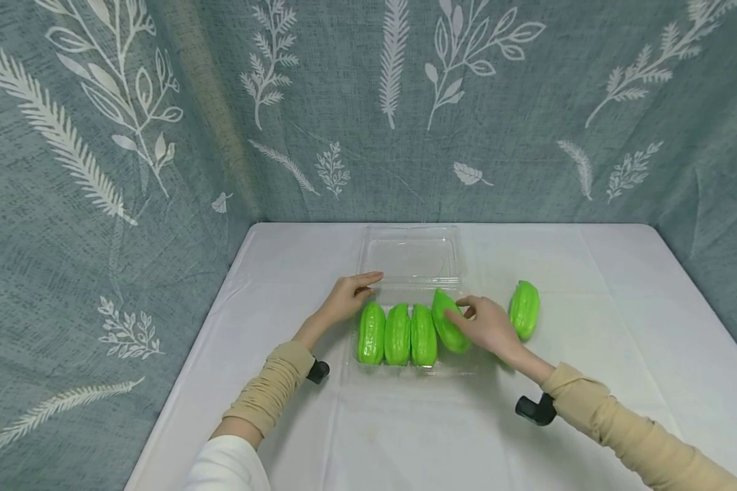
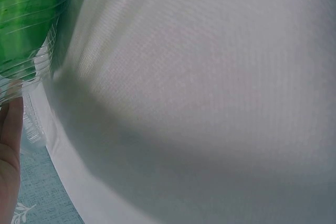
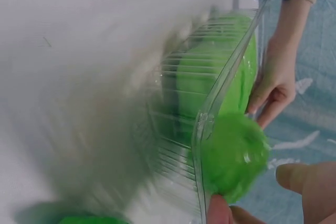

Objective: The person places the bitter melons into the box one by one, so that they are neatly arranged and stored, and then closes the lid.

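In the head view, a clear plastic clamshell box (image 1: 331, 370) lies open. Three green ridged fruits (image 1: 397, 334) stand side by side in its left part. My right hand (image 1: 485, 324) holds a fourth green ridged fruit (image 1: 447, 326) by its right side, tilted, at the box's right end. In the right wrist view that fruit (image 3: 236, 153) rises above the box's rim, with thumb and fingers around it. My left hand (image 1: 346, 296) rests at the box's back left corner, fingers fairly straight. The left wrist view shows only part of this hand (image 2: 9, 156) beside the box wall.
The clear lid (image 1: 411, 252) lies folded back behind the box. Another green ridged fruit (image 1: 525, 310) lies on the white table (image 1: 596, 307) to the right. A sliver of green shows under my right wrist. A patterned curtain (image 1: 356, 102) hangs behind the table.
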Motion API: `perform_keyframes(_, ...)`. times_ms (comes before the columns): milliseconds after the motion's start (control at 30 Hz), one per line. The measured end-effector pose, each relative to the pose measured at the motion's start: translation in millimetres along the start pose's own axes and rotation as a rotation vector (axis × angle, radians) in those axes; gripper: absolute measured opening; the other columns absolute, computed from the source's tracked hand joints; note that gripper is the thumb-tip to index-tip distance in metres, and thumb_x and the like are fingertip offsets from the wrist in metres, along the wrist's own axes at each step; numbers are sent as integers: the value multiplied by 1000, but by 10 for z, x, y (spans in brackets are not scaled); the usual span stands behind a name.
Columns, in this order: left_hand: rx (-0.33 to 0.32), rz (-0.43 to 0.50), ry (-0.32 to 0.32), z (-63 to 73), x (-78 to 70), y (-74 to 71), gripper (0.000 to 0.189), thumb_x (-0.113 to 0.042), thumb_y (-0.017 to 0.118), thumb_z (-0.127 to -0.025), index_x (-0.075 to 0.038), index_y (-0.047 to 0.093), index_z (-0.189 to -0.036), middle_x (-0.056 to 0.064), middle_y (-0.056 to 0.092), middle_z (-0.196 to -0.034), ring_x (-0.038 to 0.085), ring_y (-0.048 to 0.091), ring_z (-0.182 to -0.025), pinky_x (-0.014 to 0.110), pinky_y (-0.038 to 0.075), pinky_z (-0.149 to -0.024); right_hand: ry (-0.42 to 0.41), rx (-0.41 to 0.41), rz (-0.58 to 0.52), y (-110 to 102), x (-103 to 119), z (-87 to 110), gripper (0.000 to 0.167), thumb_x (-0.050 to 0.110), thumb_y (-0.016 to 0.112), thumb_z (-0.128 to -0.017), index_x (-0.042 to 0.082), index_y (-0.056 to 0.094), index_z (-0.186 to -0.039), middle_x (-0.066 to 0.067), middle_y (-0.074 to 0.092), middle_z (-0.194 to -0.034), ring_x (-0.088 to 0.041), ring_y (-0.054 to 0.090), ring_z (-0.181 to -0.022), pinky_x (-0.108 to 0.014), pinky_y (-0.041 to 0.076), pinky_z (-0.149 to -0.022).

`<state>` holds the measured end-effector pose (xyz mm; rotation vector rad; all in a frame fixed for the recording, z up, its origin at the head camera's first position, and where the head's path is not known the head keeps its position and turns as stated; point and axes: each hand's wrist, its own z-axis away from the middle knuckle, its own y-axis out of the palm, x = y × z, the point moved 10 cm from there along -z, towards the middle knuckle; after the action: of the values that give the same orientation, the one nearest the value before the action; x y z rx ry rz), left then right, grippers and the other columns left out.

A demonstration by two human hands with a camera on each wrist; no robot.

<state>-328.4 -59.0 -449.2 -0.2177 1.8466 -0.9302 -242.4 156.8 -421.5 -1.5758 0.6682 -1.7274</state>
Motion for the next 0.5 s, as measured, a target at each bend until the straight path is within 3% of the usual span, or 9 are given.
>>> perform_keyframes(500,12,7,-7,10,-16,6,40,4,57,-91,2,55,-130,17,53,-137,30,57,-119,34,55,-90,-18,-30,-38,-10,-31,47,47,33,56,-93,-4,59,-122,-21,67,-105,-27,64,-86,-28,50,-62)
